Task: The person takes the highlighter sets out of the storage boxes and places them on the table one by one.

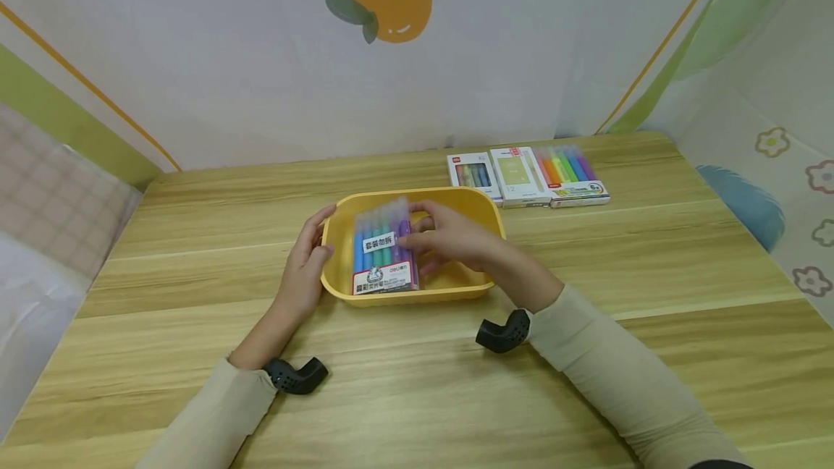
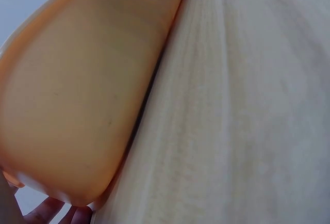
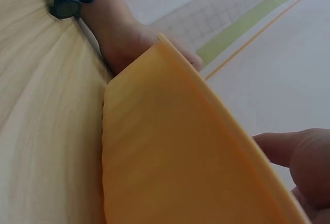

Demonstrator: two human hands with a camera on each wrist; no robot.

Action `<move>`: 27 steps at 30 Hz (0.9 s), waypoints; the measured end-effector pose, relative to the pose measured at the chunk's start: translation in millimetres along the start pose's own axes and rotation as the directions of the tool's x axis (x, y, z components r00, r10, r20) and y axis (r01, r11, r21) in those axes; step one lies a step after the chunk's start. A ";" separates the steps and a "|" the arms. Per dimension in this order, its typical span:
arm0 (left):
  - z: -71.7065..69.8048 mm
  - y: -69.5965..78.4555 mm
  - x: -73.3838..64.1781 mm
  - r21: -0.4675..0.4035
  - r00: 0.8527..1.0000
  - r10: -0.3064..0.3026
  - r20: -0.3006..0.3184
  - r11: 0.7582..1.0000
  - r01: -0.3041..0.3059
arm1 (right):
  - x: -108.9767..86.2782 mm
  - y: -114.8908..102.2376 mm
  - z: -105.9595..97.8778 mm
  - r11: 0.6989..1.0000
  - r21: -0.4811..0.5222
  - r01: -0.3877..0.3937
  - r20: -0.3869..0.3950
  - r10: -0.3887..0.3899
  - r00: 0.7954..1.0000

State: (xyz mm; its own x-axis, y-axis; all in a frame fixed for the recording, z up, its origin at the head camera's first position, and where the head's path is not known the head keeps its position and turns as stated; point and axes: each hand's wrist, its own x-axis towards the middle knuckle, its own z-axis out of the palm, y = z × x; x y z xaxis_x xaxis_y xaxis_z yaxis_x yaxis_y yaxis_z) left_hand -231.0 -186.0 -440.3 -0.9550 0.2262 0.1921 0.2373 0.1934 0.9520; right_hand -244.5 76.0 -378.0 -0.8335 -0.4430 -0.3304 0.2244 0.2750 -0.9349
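Note:
A yellow plastic basket [image 1: 462,197] stands on the table, and the left hand [image 1: 303,266] grips its left rim with the thumb over the edge. Inside lies a clear pack of highlighter pens [image 1: 383,248], blue, green and purple, with a white label across it and a printed card at its lower end. The right hand [image 1: 449,234] reaches over the basket and holds the pack by its right edge; some of its fingers are hidden behind the pack. In the left wrist view the basket's outer wall [image 2: 82,90] fills the left half, with the left fingertips [image 2: 45,211] beneath it.
Behind the basket to the right, a white box of dark pens [image 1: 474,176], a white and green box [image 1: 520,176] and a pack of rainbow-coloured pens [image 1: 572,174] lie side by side. A printed cloth [image 1: 260,78] hangs along the table's back edge.

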 end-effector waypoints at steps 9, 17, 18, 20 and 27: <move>-0.1 0.0 -0.1 0.003 1.000 -0.001 0.003 1.000 0.001 | -1.1 -0.5 -1.5 1.000 0.020 0.008 0.008 -0.008 1.000; 0.5 1.1 -0.7 0.000 1.000 0.006 -0.002 1.000 -0.006 | -2.3 -3.1 -2.4 0.999 0.018 0.031 -0.017 -0.030 0.999; 0.5 1.2 -0.7 0.002 1.000 0.008 -0.002 1.000 -0.008 | -2.6 -3.5 -2.6 0.999 0.016 0.034 -0.020 -0.034 0.999; 0.3 1.0 -0.6 0.007 1.000 0.013 0.001 1.000 -0.013 | -3.7 -4.6 -3.0 0.999 0.011 0.043 -0.025 -0.043 0.999; 0.4 1.3 -0.6 0.011 1.000 0.006 -0.002 1.000 -0.006 | -6.0 -7.2 -4.9 0.998 -0.001 0.066 -0.042 -0.066 0.997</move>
State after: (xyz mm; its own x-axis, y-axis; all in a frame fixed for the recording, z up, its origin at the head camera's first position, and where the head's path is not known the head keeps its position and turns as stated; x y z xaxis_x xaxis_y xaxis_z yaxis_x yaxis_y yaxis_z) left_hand -230.1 -185.5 -439.3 -0.9539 0.2257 0.1980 0.2447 0.2023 0.9482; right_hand -243.6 80.8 -368.6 -0.8668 -0.4244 -0.2619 0.1681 0.2458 -0.9546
